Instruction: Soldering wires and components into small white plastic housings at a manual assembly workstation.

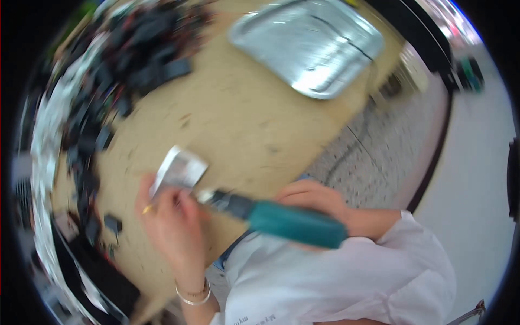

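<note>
My left hand (176, 214), with a gold ring and wrist bracelets, pinches a small silvery-white flat piece (186, 169) over the brown tabletop. Motion blurs that piece, so its exact kind does not show. My right hand (317, 197) is wrapped round a teal electric screwdriver (295, 222) with a black front collar. The tool's pale tip points left and comes close to the fingers of my left hand; whether it touches anything I cannot make out. Part of the right hand's grip is hidden behind the tool body.
A shiny metal tray (303, 46) with a dark cable across it lies at the far side of the table (233, 130). Several black box-shaped parts with wires (146, 54) are heaped along the left. Speckled floor (363, 157) shows beyond the table's right edge.
</note>
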The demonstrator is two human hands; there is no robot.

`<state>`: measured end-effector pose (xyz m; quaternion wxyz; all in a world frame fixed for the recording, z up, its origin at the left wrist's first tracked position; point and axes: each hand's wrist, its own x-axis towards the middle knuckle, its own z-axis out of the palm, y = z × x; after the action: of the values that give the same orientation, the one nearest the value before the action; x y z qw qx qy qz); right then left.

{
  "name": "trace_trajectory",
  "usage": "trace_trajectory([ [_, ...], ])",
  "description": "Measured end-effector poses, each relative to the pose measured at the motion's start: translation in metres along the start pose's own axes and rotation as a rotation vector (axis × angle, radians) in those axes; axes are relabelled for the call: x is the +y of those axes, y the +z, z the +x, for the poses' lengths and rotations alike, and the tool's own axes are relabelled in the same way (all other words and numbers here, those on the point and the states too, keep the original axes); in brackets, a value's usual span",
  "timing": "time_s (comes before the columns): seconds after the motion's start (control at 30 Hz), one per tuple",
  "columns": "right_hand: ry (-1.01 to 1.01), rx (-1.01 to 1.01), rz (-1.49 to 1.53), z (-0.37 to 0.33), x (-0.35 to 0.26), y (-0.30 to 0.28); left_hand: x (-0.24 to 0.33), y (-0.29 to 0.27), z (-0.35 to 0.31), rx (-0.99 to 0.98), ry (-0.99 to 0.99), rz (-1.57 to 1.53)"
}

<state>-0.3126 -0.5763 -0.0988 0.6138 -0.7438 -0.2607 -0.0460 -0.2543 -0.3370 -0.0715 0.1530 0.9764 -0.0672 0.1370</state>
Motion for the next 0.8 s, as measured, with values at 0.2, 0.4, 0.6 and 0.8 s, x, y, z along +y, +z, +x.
trace_trajectory([
  [0.2, 0.004, 0.261, 0.14, 0.003, -0.01, -0.003, 0.006, 0.005, 0.004, -0.041, 0.101, 0.137],
  [0.4, 0.262, 0.541, 0.697, 0.017, -0.036, -0.068, 0.001, 0.003, 0.004, -0.053, 0.132, 0.14],
  [0.6, 0.27, 0.461, 0.164, 0.039, -0.034, -0.119, -0.001, 0.001, 0.003, -0.053, 0.082, 0.145],
  [0.8, 0.071, 0.675, -0.197, 0.071, -0.091, -0.151, 0.002, 0.001, 0.003, -0.047, 0.083, 0.155],
])
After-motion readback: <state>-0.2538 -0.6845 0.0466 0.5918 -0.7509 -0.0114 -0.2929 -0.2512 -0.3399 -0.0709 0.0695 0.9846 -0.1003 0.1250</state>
